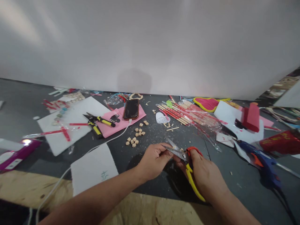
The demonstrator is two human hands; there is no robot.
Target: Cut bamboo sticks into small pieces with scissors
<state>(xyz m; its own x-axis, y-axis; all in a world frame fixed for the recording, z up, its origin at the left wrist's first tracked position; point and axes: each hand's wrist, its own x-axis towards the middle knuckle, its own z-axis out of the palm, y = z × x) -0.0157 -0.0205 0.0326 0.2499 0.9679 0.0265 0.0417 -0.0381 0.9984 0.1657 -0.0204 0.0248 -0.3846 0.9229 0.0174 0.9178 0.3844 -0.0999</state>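
Observation:
My right hand (pixel 206 172) is closed around a pair of scissors (pixel 179 152) with one red and one yellow handle. Its blades are spread and point left, toward my left hand (pixel 153 161). The left fingers are pinched together beside the blades; whatever they may hold is too hidden to make out. Just beyond my left hand, small pale wooden pieces (pixel 132 141) lie in loose clusters on the dark table (pixel 150 184), with fine crumbs around them. A white paper heart with drawn lines (pixel 162 117) lies farther back, beside several thin wooden sticks (pixel 173 114).
At left, black-and-yellow pliers (pixel 96 125) rest across white and pink paper. A phone (pixel 131 109) lies on the pink sheet, its white cable (pixel 110 139) running toward the front edge. To the right are a blue glue gun (pixel 260 162) and a red packet (pixel 278 142).

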